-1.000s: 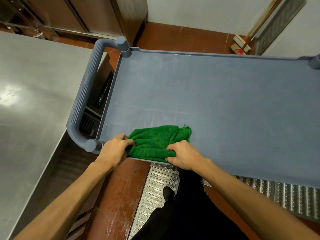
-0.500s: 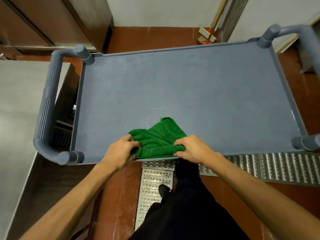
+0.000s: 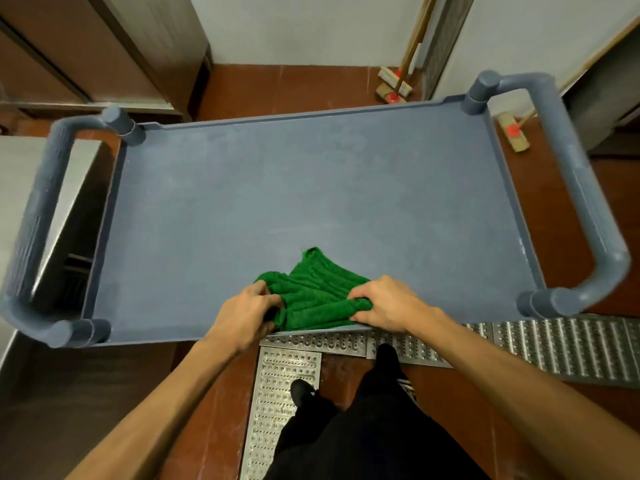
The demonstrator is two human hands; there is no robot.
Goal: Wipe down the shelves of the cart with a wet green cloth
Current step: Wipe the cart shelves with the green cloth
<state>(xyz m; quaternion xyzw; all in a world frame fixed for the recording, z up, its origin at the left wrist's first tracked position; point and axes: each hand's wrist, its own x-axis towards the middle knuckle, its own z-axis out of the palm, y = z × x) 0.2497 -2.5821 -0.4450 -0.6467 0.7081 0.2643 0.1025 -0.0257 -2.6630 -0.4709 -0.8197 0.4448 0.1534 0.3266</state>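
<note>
**Item: green cloth** (image 3: pixel 317 297). It lies bunched in ridged folds on the top shelf (image 3: pixel 277 202) of the grey cart, against the cart's near long rim and about midway along it. One corner points toward the middle of the shelf.

**Holders:** The left hand (image 3: pixel 242 313) has its fingers curled round the cloth's left edge. The right hand (image 3: pixel 384 303) has its fingers bent over and pinching the right edge into a gather. Both hands sit at the cart's near rim.

**Handling (judged):** The cloth is soft terry, limp and light, with no stiffness of its own. It looks likely to drag and cling to the matte shelf if it is wet, though wetness cannot be confirmed from this view. It is not fragile. Held by two edges it stays a rope of folds. It would wipe better spread or folded into a flat pad under a palm pressing on its centre.

**Progress (judged):** The shelf shows no clear wipe marks, so the wiping seems barely begun. The cart's lower shelves are out of sight.

**Surroundings:** Tubular handles (image 3: pixel 585 188) close each short end of the cart. Two brooms (image 3: pixel 394 88) stand beyond its far right corner. A perforated metal floor grate (image 3: pixel 554 348) runs under its near side. A steel counter (image 3: pixel 20 174) stands off its left end.
</note>
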